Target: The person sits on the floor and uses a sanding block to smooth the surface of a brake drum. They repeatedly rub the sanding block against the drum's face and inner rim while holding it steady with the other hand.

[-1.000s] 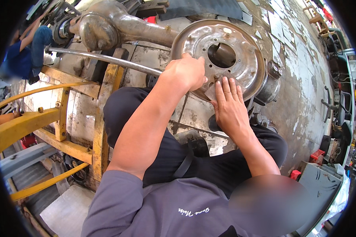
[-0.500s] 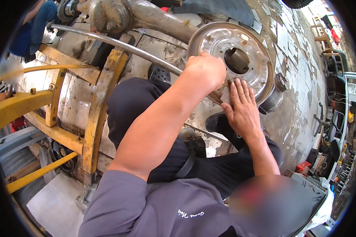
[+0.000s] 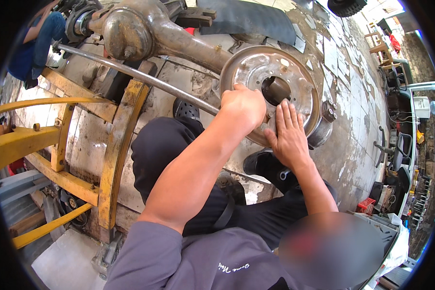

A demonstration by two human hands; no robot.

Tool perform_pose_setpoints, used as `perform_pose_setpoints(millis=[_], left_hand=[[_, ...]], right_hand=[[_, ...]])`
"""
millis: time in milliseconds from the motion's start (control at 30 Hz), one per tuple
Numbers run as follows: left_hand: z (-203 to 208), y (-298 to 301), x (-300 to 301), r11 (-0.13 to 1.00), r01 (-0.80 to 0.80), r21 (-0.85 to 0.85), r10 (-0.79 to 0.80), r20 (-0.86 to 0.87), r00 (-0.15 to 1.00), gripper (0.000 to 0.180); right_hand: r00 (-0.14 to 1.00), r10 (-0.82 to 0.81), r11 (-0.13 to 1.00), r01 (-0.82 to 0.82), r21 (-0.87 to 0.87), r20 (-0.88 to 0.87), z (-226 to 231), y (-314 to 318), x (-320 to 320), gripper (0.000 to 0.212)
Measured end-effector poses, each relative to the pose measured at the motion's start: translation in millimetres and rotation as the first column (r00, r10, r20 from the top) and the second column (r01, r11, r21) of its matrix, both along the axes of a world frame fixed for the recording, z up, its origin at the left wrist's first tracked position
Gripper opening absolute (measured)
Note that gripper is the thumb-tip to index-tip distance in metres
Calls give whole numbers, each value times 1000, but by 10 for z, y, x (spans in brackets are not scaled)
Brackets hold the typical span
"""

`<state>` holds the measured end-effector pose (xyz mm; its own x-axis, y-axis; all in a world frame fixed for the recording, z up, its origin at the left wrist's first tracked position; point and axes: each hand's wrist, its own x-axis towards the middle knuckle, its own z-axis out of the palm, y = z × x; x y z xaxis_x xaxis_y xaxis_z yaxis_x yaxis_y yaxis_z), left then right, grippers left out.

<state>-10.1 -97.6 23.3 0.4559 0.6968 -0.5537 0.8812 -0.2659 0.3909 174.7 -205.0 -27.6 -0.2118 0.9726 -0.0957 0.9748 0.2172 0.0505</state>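
A round, worn brake backing plate (image 3: 299, 82) with a large centre hole and smaller holes sits at the end of a rusty axle housing (image 3: 193, 46). My left hand (image 3: 245, 107) is closed over the plate's left part, its index finger reaching onto the metal. Its other fingers are curled under, and what they hold, if anything, is hidden. My right hand (image 3: 289, 137) lies flat on the plate's lower part, fingers stretched out below the centre hole. A long steel bar (image 3: 145, 77) slants in from the far left and disappears behind my left forearm.
A yellow metal frame (image 3: 116, 164) stands at the left. Far left, part of another person (image 3: 46, 41) shows. A dark curved panel (image 3: 249, 24) lies at the back. Broken tiles (image 3: 331, 53) lie to the right, with a red crate (image 3: 366, 205) beyond.
The whole view has shifted, so the plate and both hands sit a little lower and further left. Both hands stay on the plate with much the same grip.
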Motion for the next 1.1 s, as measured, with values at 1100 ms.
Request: perform_pose_setpoints(millis=[1100], left_hand=[[38, 40, 16, 999, 32, -3, -32, -34, 999, 52]], right_hand=[[993, 120, 991, -120, -52, -4, 21, -47, 103, 62]])
